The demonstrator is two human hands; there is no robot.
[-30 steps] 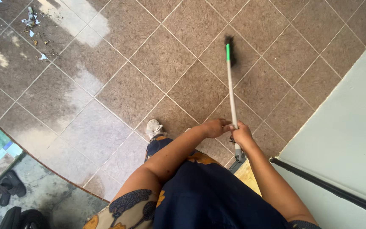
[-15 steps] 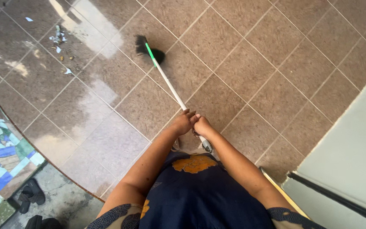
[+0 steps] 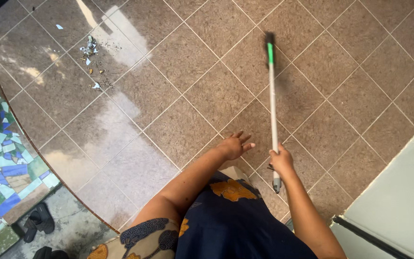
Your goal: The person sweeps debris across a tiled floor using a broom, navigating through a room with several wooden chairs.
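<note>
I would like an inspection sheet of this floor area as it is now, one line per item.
Surface: brown tiled floor, glossy with light patches.
Job's things: broom, white handle, green collar, dark bristles on the tiles.
Clutter: small debris pile at upper left; dark sandals on the lower concrete.
Grips: right hand closed on the broom handle; left hand open, off the handle.
Cables: nothing seen.
Surroundings: mosaic border at left; pale wall at right.

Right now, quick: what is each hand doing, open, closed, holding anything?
Left hand: open, fingers spread, holding nothing, clear of the broom handle.
Right hand: closed around the white broom handle near its top end.
</note>
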